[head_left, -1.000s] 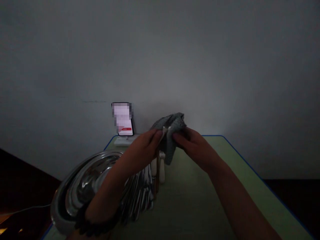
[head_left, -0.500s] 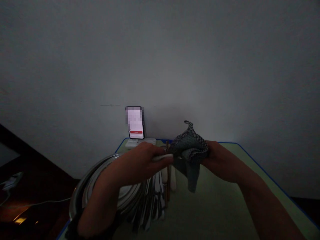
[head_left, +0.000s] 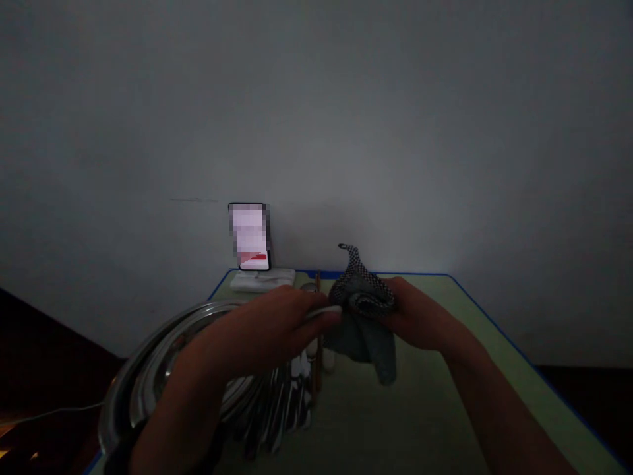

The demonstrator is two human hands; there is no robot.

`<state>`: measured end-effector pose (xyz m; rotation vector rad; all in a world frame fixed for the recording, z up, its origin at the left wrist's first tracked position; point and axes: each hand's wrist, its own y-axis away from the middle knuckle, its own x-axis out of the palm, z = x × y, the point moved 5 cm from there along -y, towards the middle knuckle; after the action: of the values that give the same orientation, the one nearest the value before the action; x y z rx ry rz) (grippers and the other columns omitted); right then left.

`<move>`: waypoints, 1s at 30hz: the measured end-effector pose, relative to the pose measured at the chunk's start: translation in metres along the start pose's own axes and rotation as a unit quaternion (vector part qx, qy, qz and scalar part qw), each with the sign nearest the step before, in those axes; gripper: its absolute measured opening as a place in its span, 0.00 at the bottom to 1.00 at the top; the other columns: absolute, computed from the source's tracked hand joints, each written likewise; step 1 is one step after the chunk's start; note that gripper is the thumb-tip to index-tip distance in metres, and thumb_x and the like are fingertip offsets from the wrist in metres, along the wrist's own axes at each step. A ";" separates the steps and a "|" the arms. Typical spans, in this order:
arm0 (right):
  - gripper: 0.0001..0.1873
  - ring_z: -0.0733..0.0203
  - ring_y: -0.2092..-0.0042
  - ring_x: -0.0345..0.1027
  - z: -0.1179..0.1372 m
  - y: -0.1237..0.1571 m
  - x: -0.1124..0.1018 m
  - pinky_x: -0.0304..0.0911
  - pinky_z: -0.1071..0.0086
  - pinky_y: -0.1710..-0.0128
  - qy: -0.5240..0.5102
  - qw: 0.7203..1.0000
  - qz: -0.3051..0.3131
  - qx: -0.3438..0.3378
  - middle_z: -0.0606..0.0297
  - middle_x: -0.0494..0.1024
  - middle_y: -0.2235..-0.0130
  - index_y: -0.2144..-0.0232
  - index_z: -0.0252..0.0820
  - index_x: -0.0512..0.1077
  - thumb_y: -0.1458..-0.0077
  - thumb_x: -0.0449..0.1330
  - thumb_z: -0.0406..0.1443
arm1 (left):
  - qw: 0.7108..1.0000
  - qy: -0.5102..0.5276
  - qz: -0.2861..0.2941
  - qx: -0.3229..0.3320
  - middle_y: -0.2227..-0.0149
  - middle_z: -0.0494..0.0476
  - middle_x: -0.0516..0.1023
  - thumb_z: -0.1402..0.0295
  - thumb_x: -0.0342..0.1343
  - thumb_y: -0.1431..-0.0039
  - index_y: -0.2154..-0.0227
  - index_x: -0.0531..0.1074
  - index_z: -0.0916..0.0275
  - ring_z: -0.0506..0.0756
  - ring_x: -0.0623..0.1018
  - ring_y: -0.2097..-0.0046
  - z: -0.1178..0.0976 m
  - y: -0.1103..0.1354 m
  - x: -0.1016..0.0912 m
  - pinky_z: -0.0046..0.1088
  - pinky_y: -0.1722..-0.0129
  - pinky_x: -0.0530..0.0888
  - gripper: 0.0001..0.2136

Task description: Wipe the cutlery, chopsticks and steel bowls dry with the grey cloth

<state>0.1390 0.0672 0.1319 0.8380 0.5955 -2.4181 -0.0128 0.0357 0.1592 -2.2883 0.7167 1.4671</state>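
My left hand (head_left: 281, 320) is closed on the pale handle of a piece of cutlery (head_left: 325, 311), held level above the table. Its far end is covered by a grey cloth (head_left: 363, 343) with a checked edge and a small hanging loop, so I cannot make out its kind. My right hand (head_left: 418, 313) grips the bunched cloth around that end, fingers mostly hidden behind it. One cloth corner hangs down. Beneath the left hand lie several pieces of cutlery (head_left: 281, 406), fanned out, beside wooden chopsticks (head_left: 318, 376) and a spoon (head_left: 309, 288).
Large round metal dishes (head_left: 143, 369) stand at the left, partly behind my left forearm. A lit phone (head_left: 252, 234) leans upright on a white stand (head_left: 262, 280) near the wall. The pale green table (head_left: 415, 415) has a blue edge. A thin cable (head_left: 64, 410) runs at lower left.
The view has shifted slightly, so the table and phone appear further left. My right hand and the cloth have come closer to my left hand, covering more of the cutlery piece.
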 end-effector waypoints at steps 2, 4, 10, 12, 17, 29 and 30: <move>0.11 0.60 0.64 0.69 0.000 0.001 -0.002 0.65 0.69 0.67 -0.005 1.000 -0.017 -0.003 0.67 0.78 0.68 0.66 0.41 0.74 0.51 0.54 0.29 | 1.000 -0.003 -0.010 -0.011 0.74 0.53 0.74 0.56 0.39 0.38 0.67 0.73 0.60 0.52 0.72 0.73 0.002 0.000 0.000 0.27 0.73 0.62 0.19; 0.11 0.59 0.61 0.70 -0.002 0.001 -0.002 0.66 0.67 0.63 -0.023 1.000 -0.021 -0.005 0.66 0.78 0.65 0.64 0.42 0.74 0.49 0.54 0.30 | 1.000 -0.006 -0.021 -0.015 0.75 0.52 0.73 0.55 0.40 0.39 0.69 0.73 0.59 0.52 0.71 0.74 0.004 0.002 -0.001 0.26 0.73 0.62 0.19; 0.25 0.58 0.55 0.68 -0.009 0.001 -0.005 0.65 0.62 0.54 -0.164 0.980 -0.105 0.028 0.60 0.74 0.55 0.53 0.43 0.62 0.54 0.63 0.40 | 0.996 -0.017 -0.081 -0.035 0.77 0.51 0.72 0.56 0.44 0.41 0.74 0.72 0.59 0.52 0.71 0.75 0.012 0.006 -0.011 0.26 0.76 0.60 0.16; 0.26 0.58 0.54 0.68 -0.009 0.001 -0.004 0.64 0.61 0.52 -0.198 0.969 -0.142 0.045 0.59 0.73 0.54 0.52 0.42 0.60 0.52 0.61 0.42 | 0.993 -0.041 -0.102 -0.048 0.76 0.52 0.73 0.55 0.44 0.41 0.74 0.71 0.59 0.52 0.71 0.74 0.013 0.006 -0.013 0.26 0.75 0.60 0.16; 0.22 0.57 0.47 0.64 -0.003 0.002 0.006 0.57 0.58 0.45 -0.271 0.949 -0.154 0.054 0.60 0.70 0.50 0.50 0.47 0.62 0.43 0.48 0.49 | 0.989 -0.080 -0.116 -0.042 0.76 0.54 0.73 0.56 0.41 0.39 0.72 0.70 0.61 0.53 0.72 0.74 0.005 0.000 -0.009 0.27 0.74 0.60 0.18; 0.23 0.52 0.43 0.56 -0.013 0.006 -0.009 0.53 0.55 0.43 -0.121 0.956 -0.251 0.093 0.57 0.60 0.47 0.49 0.45 0.62 0.48 0.51 0.39 | 0.994 -0.023 -0.107 -0.018 0.78 0.52 0.73 0.57 0.44 0.41 0.72 0.74 0.60 0.51 0.70 0.76 -0.008 0.002 -0.012 0.25 0.76 0.60 0.17; 0.19 0.53 0.45 0.58 -0.018 0.007 -0.014 0.55 0.56 0.45 -0.134 0.948 -0.270 0.098 0.59 0.63 0.49 0.52 0.46 0.65 0.47 0.49 0.39 | 0.995 -0.017 -0.098 -0.016 0.79 0.51 0.72 0.57 0.44 0.41 0.71 0.74 0.60 0.51 0.70 0.77 -0.010 0.003 -0.012 0.25 0.76 0.60 0.17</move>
<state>0.1607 0.0767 0.1267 0.4375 0.5348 -3.0652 -0.0112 0.0310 0.1742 -2.2777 0.4465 1.4312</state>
